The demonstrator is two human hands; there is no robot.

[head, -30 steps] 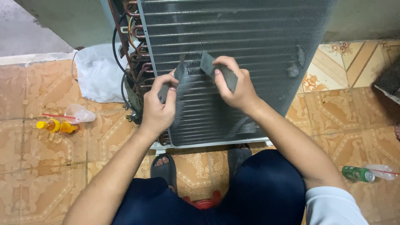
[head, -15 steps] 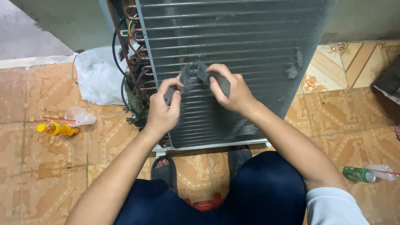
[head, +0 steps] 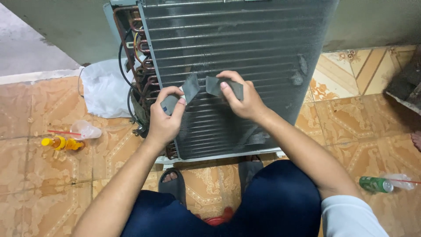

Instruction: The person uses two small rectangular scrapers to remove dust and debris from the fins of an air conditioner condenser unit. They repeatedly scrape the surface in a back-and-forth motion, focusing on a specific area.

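1. The grey strip point(head: 193, 90) hangs between both hands, at 12 o'clock of the knees, against the finned coil point(head: 237, 66).
2. Left hand point(head: 165, 120) fingers pinch one end; right hand point(head: 243, 98) fingers pinch the other.
3. It appears thin, limp and light; grip it near the ends.

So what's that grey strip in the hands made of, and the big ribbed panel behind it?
The grey strip, pinched between left hand and right hand, looks like matte tape or thin flexible sheet: it bends and folds limply. The ribbed panel looks like dusty grey metal fins, crossed by tubes; the copper-coloured tube bends at its side suggest copper.
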